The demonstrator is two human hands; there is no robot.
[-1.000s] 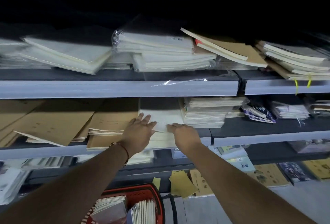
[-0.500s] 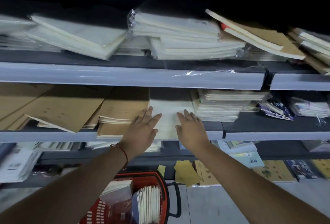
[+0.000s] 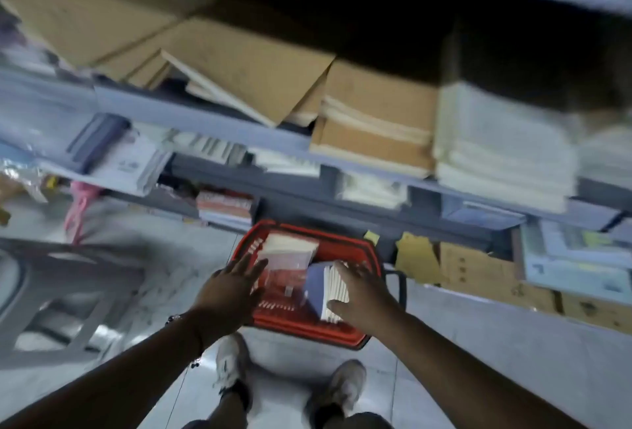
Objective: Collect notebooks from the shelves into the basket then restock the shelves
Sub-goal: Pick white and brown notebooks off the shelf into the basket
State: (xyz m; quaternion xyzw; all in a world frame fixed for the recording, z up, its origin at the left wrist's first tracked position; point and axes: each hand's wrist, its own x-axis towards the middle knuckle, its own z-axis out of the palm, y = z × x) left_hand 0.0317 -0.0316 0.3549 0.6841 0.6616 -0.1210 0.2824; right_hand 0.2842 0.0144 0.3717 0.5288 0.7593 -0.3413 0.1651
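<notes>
Left hand: my left hand [image 3: 228,295] hovered over the near left rim of the red plastic shopping basket [image 3: 345,333], fingers spread and straight, holding nothing.
Right hand: my right hand [image 3: 360,298] was at the upright bundle of white-paged notebooks with a blue cover [image 3: 325,286] standing in the basket's right side; the thumb lay against the page edges, the fingers reached over the top. The blur was too heavy for me to tell whether I had a real hold on it or only touched it.
Basket: it sat on the pale tiled floor [image 3: 478,353], just ahead of my two grey sneakers [image 3: 229,363], below the shelves. A second wrapped pack with a reddish cover [image 3: 289,257] leaned in its left side.
Shelves: the grey metal shelf [image 3: 205,124] above carried brown kraft-cover notebooks [image 3: 369,127] and a stack of white notebooks [image 3: 502,151], well apart from my hands.
Risk, grip: I judged that a loose bundle lifted by one edge could fan open and spill, since only the thumb seemed braced.
Risk, basket: pulling upward at an angle could tip the light basket or drag the leaning pack over.
Risk, view: my head was swinging fast, so I could misjudge the reach.
</notes>
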